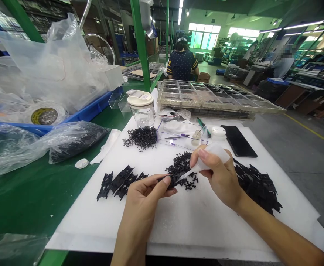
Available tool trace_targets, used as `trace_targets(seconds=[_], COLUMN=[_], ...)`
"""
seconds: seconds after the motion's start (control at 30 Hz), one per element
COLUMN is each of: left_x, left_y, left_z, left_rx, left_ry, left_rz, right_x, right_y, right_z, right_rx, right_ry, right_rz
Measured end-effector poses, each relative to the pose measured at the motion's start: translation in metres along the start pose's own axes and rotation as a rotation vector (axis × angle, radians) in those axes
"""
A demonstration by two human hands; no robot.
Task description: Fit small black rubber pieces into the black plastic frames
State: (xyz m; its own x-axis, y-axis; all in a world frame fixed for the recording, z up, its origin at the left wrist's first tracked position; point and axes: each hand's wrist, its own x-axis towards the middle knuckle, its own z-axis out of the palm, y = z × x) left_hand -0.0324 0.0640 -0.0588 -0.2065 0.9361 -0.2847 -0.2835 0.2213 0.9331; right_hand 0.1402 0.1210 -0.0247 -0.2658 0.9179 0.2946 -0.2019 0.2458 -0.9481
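Between the thumb and fingers of my left hand (pixel 150 194) is a small black plastic part (pixel 173 180). My right hand (pixel 220 173) is wrapped round a white squeeze bottle (pixel 215 153), tilted so that its long thin nozzle (pixel 185 174) points down-left with the tip at the black part. Just behind lies a heap of tiny black pieces (pixel 182 162). Left of my left hand are several flat black parts (pixel 121 181). A bigger pile of similar black parts (pixel 257 186) sits to the right, partly behind my right forearm.
Farther back on the white board (pixel 184 229) are a heap of black wire-like pieces (pixel 142 137), a lidded cup (pixel 142 107), a clear box (pixel 182 135) with tools and a black phone (pixel 238 141). Compartment trays (pixel 206 96) stand behind. A bagged black mass (pixel 75 142) lies left.
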Motion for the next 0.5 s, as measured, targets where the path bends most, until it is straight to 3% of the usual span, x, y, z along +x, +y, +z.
trace_targets(seconds=[0.5], left_x=[0.0014], left_y=[-0.0007], left_z=[0.0001], left_rx=[-0.02], left_ry=[-0.009], left_rz=[0.004], right_x=[-0.001], right_y=[0.0019], right_z=[0.0001], right_rx=[0.028], right_ry=[-0.011], right_rz=[-0.002])
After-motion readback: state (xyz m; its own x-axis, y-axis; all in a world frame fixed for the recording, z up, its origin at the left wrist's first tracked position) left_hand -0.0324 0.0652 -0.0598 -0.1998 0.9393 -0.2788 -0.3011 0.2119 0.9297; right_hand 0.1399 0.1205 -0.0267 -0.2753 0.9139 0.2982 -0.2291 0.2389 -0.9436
